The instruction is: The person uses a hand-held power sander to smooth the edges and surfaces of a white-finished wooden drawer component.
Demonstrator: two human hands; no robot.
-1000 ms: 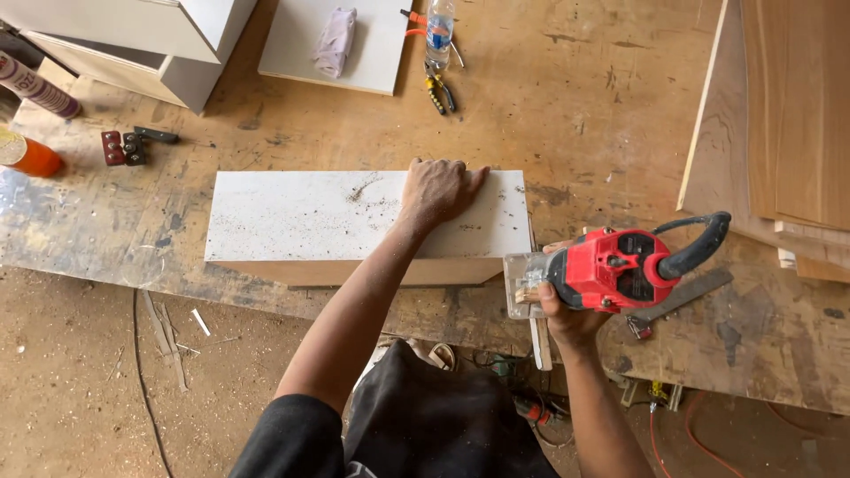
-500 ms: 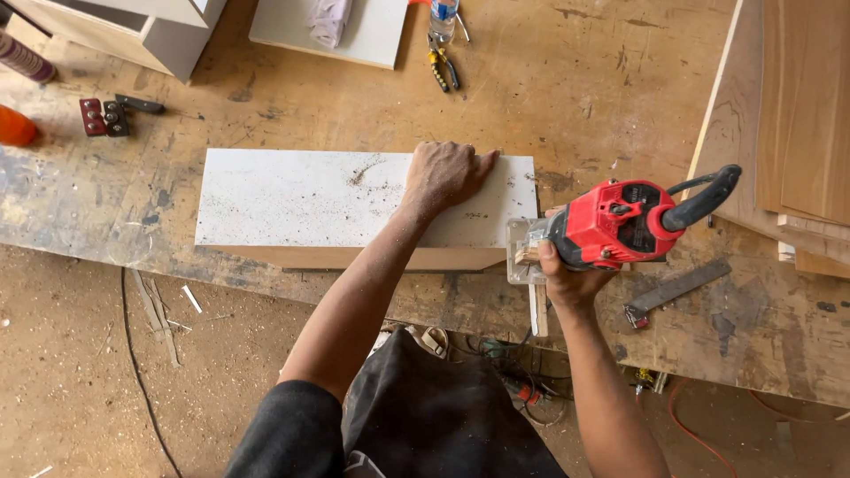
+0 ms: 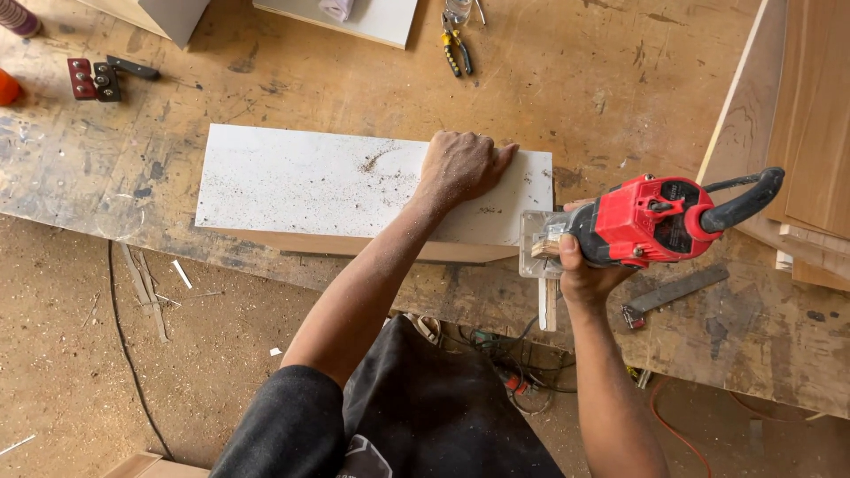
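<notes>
Router (image 3: 651,221), red with a black cord stub, sits sideways in the right hand (image 3: 584,274), its clear base (image 3: 538,246) pressed against the right end of the white panel (image 3: 354,188). Right hand is closed round the router body from below, thumb up along the near side by the base; fingers mostly hidden behind the tool. Just under this hand a narrow pale strip (image 3: 548,305) hangs down past the bench (image 3: 266,88) edge.

Left hand (image 3: 462,165) lies flat and open on the panel's top face, palm down, fingers pointing right and ending just short of the panel's right end. It grips nothing; it only presses. Fine sawdust is scattered on the panel to the left of this hand. Panel lies on the bench, its brown front edge near the bench's front edge.

Right of the router hand, a metal square (image 3: 677,289) lies on the bench, close by. Beyond that, stacked wood sheets (image 3: 797,115). Well above the left hand: pliers (image 3: 457,49). Far left of it: a red and black clamp piece (image 3: 99,78).
</notes>
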